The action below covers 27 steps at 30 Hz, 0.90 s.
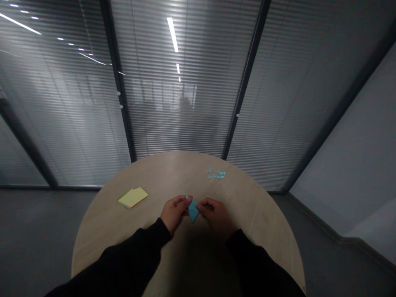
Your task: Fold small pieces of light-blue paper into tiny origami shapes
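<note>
Between my two hands is a small piece of folded blue paper (193, 212), kite-shaped with its point toward me. My left hand (175, 211) pinches its upper left edge between thumb and fingers. On the other side my right hand (216, 213) grips the right edge with thumb and forefinger. Both hands are over the near middle of the round wooden table (173, 173). The paper's underside and some fingertips are hidden.
To the left lies a stack of coloured paper sheets (133, 197), yellow on top with green and orange edges showing. Several small blue paper pieces (216, 175) lie at the back right. Behind the table stands a glass partition with blinds (185, 132).
</note>
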Available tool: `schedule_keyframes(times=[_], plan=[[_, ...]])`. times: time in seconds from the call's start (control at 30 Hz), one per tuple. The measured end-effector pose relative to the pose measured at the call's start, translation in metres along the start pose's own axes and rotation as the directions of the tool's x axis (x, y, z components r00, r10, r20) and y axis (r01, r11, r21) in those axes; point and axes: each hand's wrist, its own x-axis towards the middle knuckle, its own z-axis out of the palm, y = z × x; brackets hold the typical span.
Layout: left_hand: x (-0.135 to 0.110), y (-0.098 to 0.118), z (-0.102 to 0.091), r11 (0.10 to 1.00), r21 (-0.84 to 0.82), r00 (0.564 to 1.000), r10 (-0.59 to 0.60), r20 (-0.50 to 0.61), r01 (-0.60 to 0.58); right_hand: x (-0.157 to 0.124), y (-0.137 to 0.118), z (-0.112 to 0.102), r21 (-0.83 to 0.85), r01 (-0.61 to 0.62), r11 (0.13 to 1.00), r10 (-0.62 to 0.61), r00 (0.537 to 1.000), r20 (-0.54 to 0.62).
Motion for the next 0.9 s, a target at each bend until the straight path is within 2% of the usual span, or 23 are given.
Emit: schedule_keyframes(times=[0.1, 0.17, 0.27, 0.4, 0.63, 0.9], plan=[[-0.0006, -0.0012, -0.0005, 0.991, 0.132, 0.996, -0.031, 0.081, 0.02, 0.0008, -0.0009, 0.0009, 0.04, -0.037, 0.999, 0.038, 0.999, -0.037], [-0.0005, -0.0022, -0.0013, 0.979, 0.202, 0.998, -0.008, 0.067, -0.005, 0.0014, -0.0002, 0.0017, 0.051, -0.047, 0.998, 0.05, 0.997, -0.056], [0.0002, -0.0036, -0.0012, 0.977, 0.214, 0.995, -0.003, 0.098, -0.018, 0.0024, 0.0024, 0.0024, 0.075, -0.046, 0.996, 0.052, 0.996, -0.075], [0.0002, -0.0053, 0.0012, 0.981, 0.19, 0.979, -0.079, 0.186, 0.043, 0.0038, 0.0047, 0.0017, 0.13, -0.065, 0.989, 0.083, 0.986, -0.142], [-0.0008, -0.0047, 0.001, 0.962, 0.269, 0.971, -0.11, 0.211, 0.051, 0.002, -0.0026, 0.0006, 0.14, -0.079, 0.987, 0.101, 0.981, -0.164], [-0.0034, -0.0007, 0.0021, 0.959, 0.282, 0.982, -0.082, 0.173, 0.03, 0.0024, 0.001, 0.0009, 0.151, -0.084, 0.985, 0.109, 0.98, -0.165]])
